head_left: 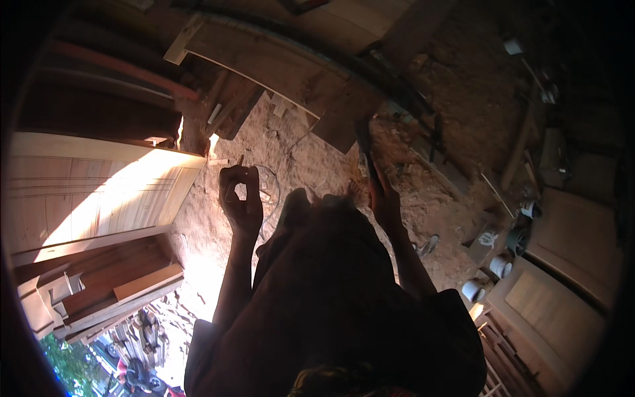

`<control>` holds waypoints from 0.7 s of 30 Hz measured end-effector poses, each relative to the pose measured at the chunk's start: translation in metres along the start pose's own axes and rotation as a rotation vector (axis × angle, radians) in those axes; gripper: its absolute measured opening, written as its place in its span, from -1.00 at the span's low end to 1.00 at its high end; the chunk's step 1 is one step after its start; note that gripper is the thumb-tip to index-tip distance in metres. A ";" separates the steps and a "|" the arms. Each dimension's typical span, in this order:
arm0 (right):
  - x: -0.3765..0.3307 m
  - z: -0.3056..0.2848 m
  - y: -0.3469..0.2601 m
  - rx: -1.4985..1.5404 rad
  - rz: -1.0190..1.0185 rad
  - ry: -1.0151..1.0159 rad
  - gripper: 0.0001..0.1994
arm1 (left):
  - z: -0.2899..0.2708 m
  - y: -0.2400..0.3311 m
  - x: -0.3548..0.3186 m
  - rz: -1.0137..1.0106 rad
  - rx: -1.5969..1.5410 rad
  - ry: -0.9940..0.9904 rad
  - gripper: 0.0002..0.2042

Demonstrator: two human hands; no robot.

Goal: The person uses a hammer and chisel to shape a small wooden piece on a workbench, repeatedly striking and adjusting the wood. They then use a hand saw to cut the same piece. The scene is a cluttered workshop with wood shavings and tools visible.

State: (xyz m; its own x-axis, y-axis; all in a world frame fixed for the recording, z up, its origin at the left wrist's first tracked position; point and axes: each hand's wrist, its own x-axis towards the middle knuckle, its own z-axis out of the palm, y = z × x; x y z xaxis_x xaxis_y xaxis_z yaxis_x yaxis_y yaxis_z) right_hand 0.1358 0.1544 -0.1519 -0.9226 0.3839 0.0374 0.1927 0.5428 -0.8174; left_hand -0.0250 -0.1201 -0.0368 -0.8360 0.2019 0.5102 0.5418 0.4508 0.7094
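My left hand [242, 202] is closed in a pinch over the dirt floor, left of my body. A short, thin, pale tip [241, 159] sticks up from its fingers, too small to name. On the other side, my right hand [384, 198] is closed around a long dark tool [368, 149] that points away from me. Its far end merges with the shadow, so its kind cannot be made out. Beyond both hands lies a long wooden board [264, 59], with a shorter dark board piece [336, 126] close to the tool's far end.
A pale wooden panel [99, 192] stands at the left, partly sunlit, above a wooden frame [119, 278]. Panelled boards [555, 298] and white round containers [501, 266] are at the right. A loose cord [278, 185] and wood scraps lie on the dirt floor [423, 212].
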 end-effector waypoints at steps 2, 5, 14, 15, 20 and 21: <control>0.003 0.002 -0.004 0.011 -0.112 0.078 -0.51 | -0.001 0.002 0.000 -0.089 -0.045 0.018 -0.93; 0.007 0.007 -0.001 0.282 0.116 -0.005 -0.51 | 0.000 0.007 -0.004 -0.293 -0.048 -0.002 -0.77; 0.035 0.017 0.012 0.088 -0.136 0.037 -0.55 | 0.017 0.016 0.000 -0.381 -0.228 -0.058 -0.71; 0.041 0.016 0.011 0.273 0.193 -0.110 -0.55 | 0.020 0.017 0.001 -0.399 -0.230 -0.078 -0.71; 0.040 0.009 0.002 0.305 0.160 -0.075 -0.54 | 0.023 0.020 0.003 -0.379 -0.254 -0.100 -0.70; 0.042 0.010 0.005 0.204 0.115 -0.077 -0.53 | 0.022 0.020 0.004 -0.346 -0.248 -0.051 -0.68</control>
State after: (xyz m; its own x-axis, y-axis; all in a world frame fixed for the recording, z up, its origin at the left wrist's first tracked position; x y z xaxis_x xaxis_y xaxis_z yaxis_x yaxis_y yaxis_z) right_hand 0.0946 0.1661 -0.1598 -0.9230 0.3716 -0.1002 0.2334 0.3335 -0.9134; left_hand -0.0192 -0.0910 -0.0319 -0.9720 0.1213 0.2012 0.2278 0.2778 0.9332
